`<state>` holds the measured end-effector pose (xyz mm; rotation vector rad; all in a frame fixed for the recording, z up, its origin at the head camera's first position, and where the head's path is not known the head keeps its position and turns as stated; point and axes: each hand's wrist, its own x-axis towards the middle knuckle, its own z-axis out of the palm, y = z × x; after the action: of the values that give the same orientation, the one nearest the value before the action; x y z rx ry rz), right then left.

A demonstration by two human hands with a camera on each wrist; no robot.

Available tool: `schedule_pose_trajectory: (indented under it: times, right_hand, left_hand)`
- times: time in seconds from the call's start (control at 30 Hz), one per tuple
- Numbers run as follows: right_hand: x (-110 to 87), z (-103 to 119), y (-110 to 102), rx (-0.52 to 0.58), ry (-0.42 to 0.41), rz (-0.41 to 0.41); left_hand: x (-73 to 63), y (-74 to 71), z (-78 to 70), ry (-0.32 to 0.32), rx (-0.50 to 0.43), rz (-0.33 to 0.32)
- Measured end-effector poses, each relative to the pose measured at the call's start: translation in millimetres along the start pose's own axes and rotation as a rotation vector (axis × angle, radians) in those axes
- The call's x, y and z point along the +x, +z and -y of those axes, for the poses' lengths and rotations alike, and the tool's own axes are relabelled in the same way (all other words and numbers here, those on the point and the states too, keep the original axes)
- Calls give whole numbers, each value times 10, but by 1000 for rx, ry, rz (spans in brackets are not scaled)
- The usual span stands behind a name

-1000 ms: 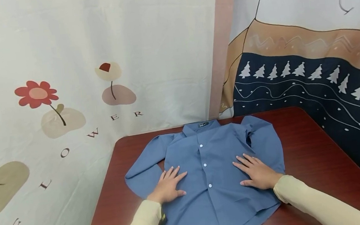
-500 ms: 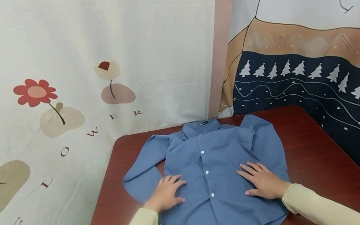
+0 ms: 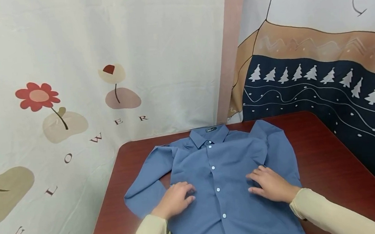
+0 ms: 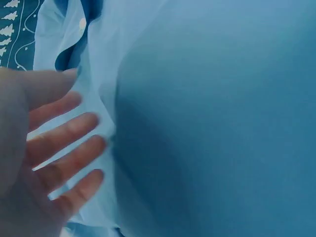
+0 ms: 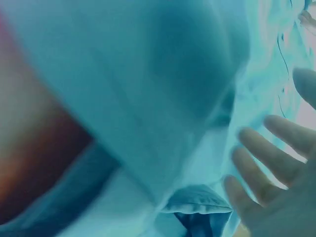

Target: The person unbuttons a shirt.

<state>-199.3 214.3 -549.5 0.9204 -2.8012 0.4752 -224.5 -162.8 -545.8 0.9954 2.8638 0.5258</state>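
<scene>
A blue button-up shirt point(image 3: 195, 164) lies front up on the table, collar point(image 3: 222, 133) at the far edge. White buttons run down its middle, and the lower hem is out of view. My left hand point(image 3: 174, 200) is over the left front panel, fingers loosely bent. Over the right front panel is my right hand point(image 3: 272, 184), its fingers relaxed and slightly bent. Neither hand grips the cloth. In the left wrist view the fingers of the left hand point(image 4: 69, 148) are apart beside the blue cloth. The right hand point(image 5: 276, 168) looks similar in the right wrist view.
The dark red wooden table point(image 3: 325, 157) shows on both sides of the shirt. One shirt sleeve point(image 3: 146, 180) is bent out to the left; the other sleeve point(image 3: 280, 146) lies along the right. Printed curtains point(image 3: 169, 59) hang behind the table.
The shirt's front has slid toward me, uncovering a button near the collar while the hem left view. My hands shifted slightly; their spread, flat fingers are now more bent.
</scene>
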Motion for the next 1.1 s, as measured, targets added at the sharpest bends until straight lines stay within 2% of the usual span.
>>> schedule_pose_trajectory:
  times: [0.13, 0.2, 0.27, 0.33, 0.5, 0.6, 0.7, 0.83, 1.0, 1.1]
  right_hand:
    - [207, -81, 47, -66, -38, -149]
    - [292, -128, 77, -96, -34, -164]
    - [352, -167, 107, -106, -6, -134]
    - [386, -200, 144, -112, 33, -69]
    - [404, -267, 235, -83, 105, 103]
    - [423, -316, 267, -63, 118, 164]
    - [466, -353, 276, -44, 119, 187]
    - [493, -362, 270, -27, 121, 212]
    - [371, -316, 269, -49, 119, 222]
    - [258, -272, 276, -62, 109, 205]
  left_hand:
    - [160, -4, -29, 20, 77, -152]
    - [244, -4, -32, 6, 98, -197]
    - [325, 8, -19, -22, 113, -201]
    - [386, 32, 7, -55, 116, -162]
    - [454, 118, 123, -119, 77, -8]
    - [471, 156, 208, -143, 39, 54]
    - [494, 160, 274, -157, 10, 71]
    - [520, 164, 307, -161, 15, 98]
    - [459, 178, 259, -143, 65, 144]
    - [382, 189, 219, -120, 85, 134]
